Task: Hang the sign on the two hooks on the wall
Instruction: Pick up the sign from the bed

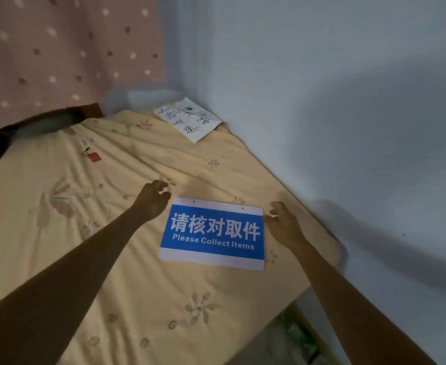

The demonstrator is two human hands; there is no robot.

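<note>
A blue and white sign point(212, 234) reading "Please Collect Items" lies flat on the bed, with two small holes along its top white strip. My left hand point(153, 197) hovers just beyond the sign's upper left corner, fingers curled apart and holding nothing. At the sign's upper right edge is my right hand point(281, 219), fingers spread, fingertips close to or touching the edge. No hooks show on the wall point(348, 114).
The bed carries a cream floral quilt point(111, 259) and fills the left and middle. A white paper with handwriting point(187, 119) lies in the far corner. A pink spotted curtain point(58, 48) hangs at the back left. A narrow gap runs between bed and wall at lower right.
</note>
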